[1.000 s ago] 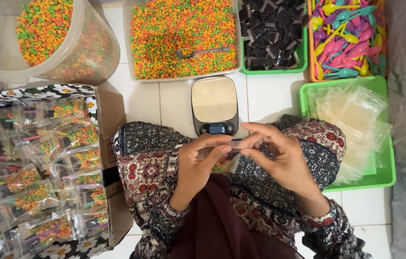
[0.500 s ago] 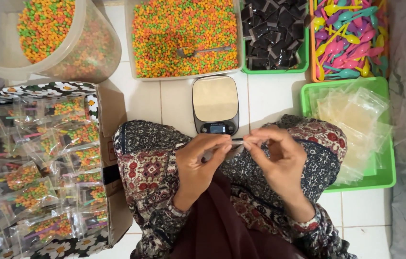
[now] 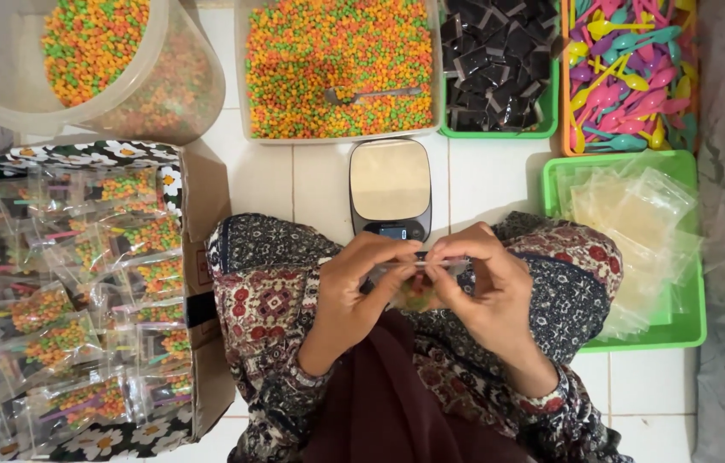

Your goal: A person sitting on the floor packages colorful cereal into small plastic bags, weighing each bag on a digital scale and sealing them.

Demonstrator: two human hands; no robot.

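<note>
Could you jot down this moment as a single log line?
left hand: pinching small clear bag top | right hand: pinching same bag | scale: bare, ahead of hands

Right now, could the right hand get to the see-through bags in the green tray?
Probably yes, once it lets go. The right hand is pinching a small bag with the left hand; the green tray lies open just beside it.

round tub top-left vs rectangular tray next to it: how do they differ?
The round tub is tall, see-through and tipped on its side; the rectangular tray sits flat and is shallower. The tray has a metal spoon lying on its pellets; no spoon shows in the tub. The tub leans by the box of filled bags; the tray sits just beyond the scale. Both hold the same orange, green and yellow pellets.
</note>
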